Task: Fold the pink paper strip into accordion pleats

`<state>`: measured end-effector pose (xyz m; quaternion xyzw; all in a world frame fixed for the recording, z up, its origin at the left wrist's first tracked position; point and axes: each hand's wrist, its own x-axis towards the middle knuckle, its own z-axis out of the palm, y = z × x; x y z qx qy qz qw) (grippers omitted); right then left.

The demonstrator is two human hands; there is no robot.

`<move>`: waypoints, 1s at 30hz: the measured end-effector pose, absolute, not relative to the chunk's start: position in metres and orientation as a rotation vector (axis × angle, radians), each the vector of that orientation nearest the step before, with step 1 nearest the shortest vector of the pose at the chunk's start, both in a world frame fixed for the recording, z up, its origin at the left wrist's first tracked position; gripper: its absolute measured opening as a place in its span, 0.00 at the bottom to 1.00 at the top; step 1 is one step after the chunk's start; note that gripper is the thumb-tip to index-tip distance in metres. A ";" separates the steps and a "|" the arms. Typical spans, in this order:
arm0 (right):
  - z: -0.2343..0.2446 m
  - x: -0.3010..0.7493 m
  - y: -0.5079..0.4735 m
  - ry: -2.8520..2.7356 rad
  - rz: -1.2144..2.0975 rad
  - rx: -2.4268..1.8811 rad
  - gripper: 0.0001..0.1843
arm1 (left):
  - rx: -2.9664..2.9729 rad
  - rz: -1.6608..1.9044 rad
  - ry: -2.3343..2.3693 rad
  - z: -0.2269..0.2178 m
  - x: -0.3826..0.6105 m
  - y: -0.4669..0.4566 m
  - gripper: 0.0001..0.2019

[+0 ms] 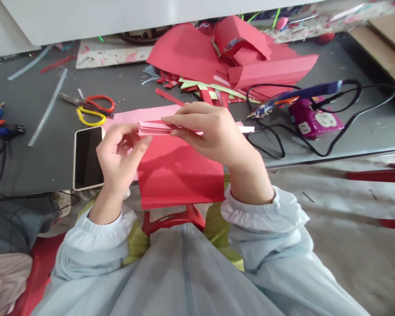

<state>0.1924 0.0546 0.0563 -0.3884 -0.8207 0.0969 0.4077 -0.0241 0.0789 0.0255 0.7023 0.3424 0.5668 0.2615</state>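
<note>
Pinching folded paper (pixel 153 127) with left hand (pixel 120 147) and right hand (pixel 212 127) — set lengthwise left to right, partly hidden by the latter — between phone (pixel 88 158) and purple box (pixel 312 120).

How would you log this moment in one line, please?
left hand: touching left end of folded pink and red paper | right hand: pinching its middle | nearby: rectangular black phone

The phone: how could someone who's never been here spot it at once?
Find the grey table, then the person's left hand. Just left of that hand, near the table's front edge, lies the phone. Its dark screen in a pale rim sets it apart from the yellow handle beyond and the pink paper alongside.
</note>
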 end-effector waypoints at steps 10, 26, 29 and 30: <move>0.056 0.185 0.053 -2.109 0.328 -0.902 0.13 | 1.862 1.669 0.877 0.031 -0.022 0.076 0.07; 0.059 0.189 0.053 -1.990 0.356 -1.041 0.12 | 1.503 1.897 1.031 0.024 -0.028 0.081 0.14; 0.060 0.189 0.053 -1.973 0.360 -1.066 0.11 | 1.485 1.899 1.065 0.026 -0.028 0.080 0.14; 0.060 0.190 0.053 -1.969 0.370 -1.085 0.11 | 1.483 1.905 1.070 0.026 -0.028 0.080 0.14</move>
